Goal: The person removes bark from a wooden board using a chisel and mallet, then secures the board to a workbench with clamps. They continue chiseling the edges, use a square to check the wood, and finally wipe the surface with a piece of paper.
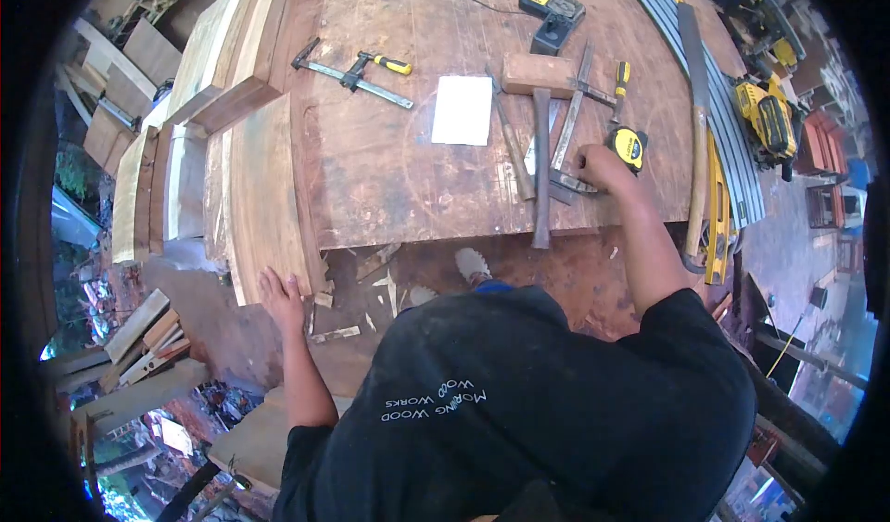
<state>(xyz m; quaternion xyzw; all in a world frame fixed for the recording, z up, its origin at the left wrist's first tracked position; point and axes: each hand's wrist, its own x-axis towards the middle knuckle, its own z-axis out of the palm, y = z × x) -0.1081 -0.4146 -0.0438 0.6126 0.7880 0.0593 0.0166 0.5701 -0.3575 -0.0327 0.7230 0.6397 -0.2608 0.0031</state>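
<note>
My left hand (281,298) lies with its fingers apart on the near end of a wide wooden board (264,188) at the bench's left side. My right hand (603,168) is closed at the bench's front right; what its fingers hold, if anything, is hidden. Just beyond it sits a yellow and black tape measure (629,146). Left of that hand lies a wooden mallet (540,77) with its handle toward me. Around the mallet are a chisel (513,146), a clamp bar (572,109) and a yellow-handled tool (621,86).
On the wooden bench (371,179) lie a white sheet (463,110), a bar clamp (357,75) and a charger (552,12). A handsaw (693,68), metal channels (723,133), a spirit level (717,216) and a yellow power tool (768,119) line the right. Thick boards (232,40) stand at left.
</note>
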